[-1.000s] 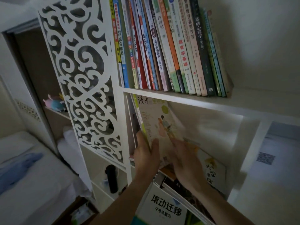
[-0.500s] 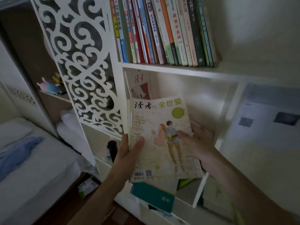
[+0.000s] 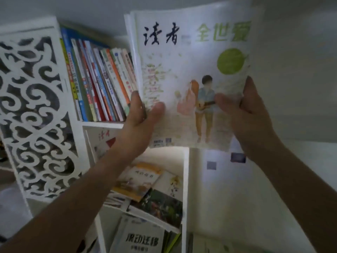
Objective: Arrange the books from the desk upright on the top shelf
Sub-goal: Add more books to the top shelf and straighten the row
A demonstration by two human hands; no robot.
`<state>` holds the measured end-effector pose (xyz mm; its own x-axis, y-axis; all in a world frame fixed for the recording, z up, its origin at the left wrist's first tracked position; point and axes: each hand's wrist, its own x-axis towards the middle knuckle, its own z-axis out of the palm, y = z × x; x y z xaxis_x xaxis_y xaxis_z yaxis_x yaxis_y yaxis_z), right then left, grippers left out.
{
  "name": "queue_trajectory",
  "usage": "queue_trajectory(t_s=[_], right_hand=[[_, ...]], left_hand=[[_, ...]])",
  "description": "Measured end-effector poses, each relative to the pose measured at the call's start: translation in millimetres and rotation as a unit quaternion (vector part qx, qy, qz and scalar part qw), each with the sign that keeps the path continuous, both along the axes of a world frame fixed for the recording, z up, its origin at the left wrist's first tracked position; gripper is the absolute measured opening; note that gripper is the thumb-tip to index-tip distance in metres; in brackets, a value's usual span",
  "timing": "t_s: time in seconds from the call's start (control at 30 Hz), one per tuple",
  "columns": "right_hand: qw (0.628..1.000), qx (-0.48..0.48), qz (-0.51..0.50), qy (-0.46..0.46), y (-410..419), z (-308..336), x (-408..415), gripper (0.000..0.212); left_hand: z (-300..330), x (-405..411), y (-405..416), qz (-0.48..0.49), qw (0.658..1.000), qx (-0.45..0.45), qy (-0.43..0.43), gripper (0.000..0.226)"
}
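You hold a thin stack of magazines point(image 3: 191, 79) upright in the upper centre of the frame, cover facing you. Your left hand point(image 3: 141, 115) grips the lower left edge, thumb on the cover and fingers hidden behind. Your right hand point(image 3: 242, 110) pinches the lower right edge, thumb on the cover.

The stack sits at top-shelf height, just right of the row of books point(image 3: 98, 83) standing at centre left; its spine edge overlaps the last spines. That row leans right. The shelf point(image 3: 104, 124) board shows below it.

Risks, as a guess:
- The stack is floppy and already bows at the top. Gripped only low down, it may fold or fan apart as you slot it in.
- The leaning row may tip further if you nudge it with the spine edge.
- With nothing visible to its right, the stack may slump once let go.
- More books point(image 3: 144, 181) lie in the cubby below, lower centre, so a slip may drop onto them.
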<state>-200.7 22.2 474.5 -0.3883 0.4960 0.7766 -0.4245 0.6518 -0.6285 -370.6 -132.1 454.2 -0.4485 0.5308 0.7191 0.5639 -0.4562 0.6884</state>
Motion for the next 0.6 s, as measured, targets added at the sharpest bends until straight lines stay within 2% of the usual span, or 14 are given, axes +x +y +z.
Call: queue_trajectory(t_s=[0.17, 0.37, 0.5, 0.6], right_hand=[[0.999, 0.007, -0.019, 0.033, 71.6, 64.9, -12.3, 0.04], [0.994, -0.11, 0.0, -0.006, 134.1, 41.8, -37.1, 0.034], [0.987, -0.156, 0.003, -0.026, 143.5, 32.9, -42.3, 0.029], [0.985, -0.168, -0.029, 0.004, 141.3, 29.5, -47.5, 0.034]], left_hand=[[57.8, -11.5, 88.4, -0.064, 0.998, 0.022, -0.015, 0.032], [34.6, -24.1, 141.8, -0.097, 0.986, -0.001, -0.137, 0.034], [29.3, -21.4, 151.9, -0.083, 0.985, 0.015, -0.147, 0.043], [33.9, -21.5, 160.7, -0.047, 0.987, 0.048, -0.146, 0.052]])
